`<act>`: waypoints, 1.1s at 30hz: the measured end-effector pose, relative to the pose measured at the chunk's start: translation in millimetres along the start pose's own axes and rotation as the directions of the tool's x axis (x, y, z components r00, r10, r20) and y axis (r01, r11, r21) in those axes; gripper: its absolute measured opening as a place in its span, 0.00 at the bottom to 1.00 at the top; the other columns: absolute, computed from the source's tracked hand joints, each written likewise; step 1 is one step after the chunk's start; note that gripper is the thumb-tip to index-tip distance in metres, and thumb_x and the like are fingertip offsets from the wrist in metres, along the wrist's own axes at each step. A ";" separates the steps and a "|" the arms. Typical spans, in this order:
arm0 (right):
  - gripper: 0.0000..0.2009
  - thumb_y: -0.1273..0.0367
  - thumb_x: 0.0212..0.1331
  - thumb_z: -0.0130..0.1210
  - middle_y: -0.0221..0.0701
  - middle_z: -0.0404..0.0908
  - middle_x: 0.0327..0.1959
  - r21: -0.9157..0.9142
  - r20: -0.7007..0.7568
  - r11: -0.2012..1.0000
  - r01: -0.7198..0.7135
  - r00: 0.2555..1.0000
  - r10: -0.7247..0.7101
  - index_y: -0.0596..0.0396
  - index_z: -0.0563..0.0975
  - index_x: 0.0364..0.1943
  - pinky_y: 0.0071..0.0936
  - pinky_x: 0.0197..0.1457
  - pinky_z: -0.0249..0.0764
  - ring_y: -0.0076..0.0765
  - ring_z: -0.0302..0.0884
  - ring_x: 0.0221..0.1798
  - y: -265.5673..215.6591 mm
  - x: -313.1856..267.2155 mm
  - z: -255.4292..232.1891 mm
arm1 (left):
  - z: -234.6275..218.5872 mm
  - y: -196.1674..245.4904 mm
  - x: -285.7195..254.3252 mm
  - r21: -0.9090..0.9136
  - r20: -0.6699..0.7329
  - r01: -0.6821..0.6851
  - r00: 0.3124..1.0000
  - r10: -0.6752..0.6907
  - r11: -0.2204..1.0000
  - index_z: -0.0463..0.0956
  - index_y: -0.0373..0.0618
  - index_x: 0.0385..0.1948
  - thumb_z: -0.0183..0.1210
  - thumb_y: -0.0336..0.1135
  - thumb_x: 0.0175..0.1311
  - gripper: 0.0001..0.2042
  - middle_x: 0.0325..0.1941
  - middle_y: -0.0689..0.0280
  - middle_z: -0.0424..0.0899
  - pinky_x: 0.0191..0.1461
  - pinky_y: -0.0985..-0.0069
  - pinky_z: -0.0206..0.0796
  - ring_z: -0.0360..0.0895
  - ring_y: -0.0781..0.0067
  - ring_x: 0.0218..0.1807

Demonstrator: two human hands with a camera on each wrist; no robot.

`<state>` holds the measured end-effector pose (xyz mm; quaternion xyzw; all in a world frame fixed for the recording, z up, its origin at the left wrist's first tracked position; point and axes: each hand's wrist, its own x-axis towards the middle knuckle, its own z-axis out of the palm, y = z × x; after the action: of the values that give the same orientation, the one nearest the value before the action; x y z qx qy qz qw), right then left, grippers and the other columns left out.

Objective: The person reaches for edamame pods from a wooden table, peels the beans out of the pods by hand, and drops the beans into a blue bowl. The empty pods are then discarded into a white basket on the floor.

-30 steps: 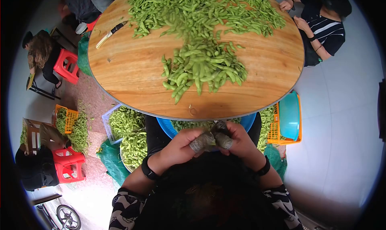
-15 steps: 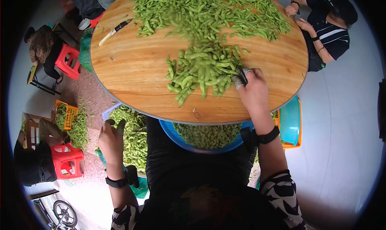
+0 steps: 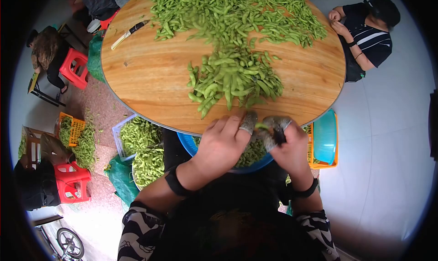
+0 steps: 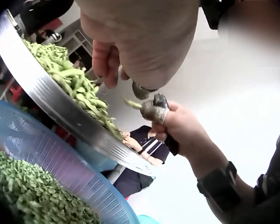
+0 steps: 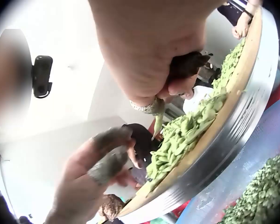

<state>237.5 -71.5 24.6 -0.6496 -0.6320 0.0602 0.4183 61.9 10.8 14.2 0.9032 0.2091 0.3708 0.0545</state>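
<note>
Above the blue basin (image 3: pixel 186 143) of shelled beans (image 3: pixel 251 155), at the table's near edge, my two hands are close together. My right hand (image 3: pixel 291 149) pinches a green pod (image 5: pixel 158 125) between wrapped thumb and finger, its free end sticking out toward my left hand. A dark object (image 5: pixel 187 65) lies in the right palm, held by the other fingers. My left hand (image 3: pixel 218 147), with wrapped thumb and forefinger, has its fingers apart; in the right wrist view, a gap separates it from the pod. A pile of pods (image 3: pixel 232 76) lies just beyond.
On the round wooden table (image 3: pixel 146 83) are a knife (image 3: pixel 130 34) and a larger pod heap (image 3: pixel 219 14). A person (image 3: pixel 369 33) sits at the right. Pod-filled baskets (image 3: pixel 119 138) stand at lower left, a teal basin (image 3: pixel 324 138) at lower right.
My right hand has come back from the pod pile to the table's near edge, a pod now in its fingers. The left hand has moved in from the left beside it.
</note>
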 end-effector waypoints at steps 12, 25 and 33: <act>0.14 0.72 0.66 0.47 0.24 0.75 0.27 0.583 0.512 0.660 -0.475 0.845 0.156 0.60 0.70 0.55 0.13 0.21 0.61 0.14 0.64 0.18 -8.1 -21.1 3.6 | -7.3 -6.1 -27.2 -0.699 0.633 0.695 0.710 -0.309 0.167 0.76 0.37 0.39 0.52 0.23 0.64 0.06 0.29 0.66 0.79 0.37 0.79 0.68 0.76 0.79 0.33; 0.18 0.77 0.61 0.48 0.22 0.75 0.32 0.555 0.617 0.544 -0.629 0.750 0.238 0.58 0.70 0.57 0.15 0.36 0.67 0.15 0.68 0.32 -14.8 -22.2 -3.9 | -2.9 -5.4 -31.5 -0.727 0.548 0.623 0.780 -0.303 0.290 0.77 0.37 0.40 0.54 0.23 0.62 0.07 0.33 0.62 0.82 0.43 0.78 0.70 0.78 0.76 0.37; 0.20 0.73 0.65 0.47 0.20 0.72 0.26 0.534 0.555 0.651 -0.540 0.804 0.212 0.53 0.67 0.61 0.12 0.20 0.56 0.12 0.60 0.19 -8.4 -26.0 11.7 | -0.6 -1.8 -38.4 -0.340 0.339 0.282 0.927 -0.163 0.897 0.75 0.37 0.38 0.57 0.23 0.59 0.06 0.33 0.53 0.80 0.38 0.72 0.70 0.79 0.57 0.32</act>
<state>218.9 -90.0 10.6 -0.5425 -0.4908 0.5174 0.4439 36.5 -3.6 -10.7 0.8907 0.2247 0.2530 0.3036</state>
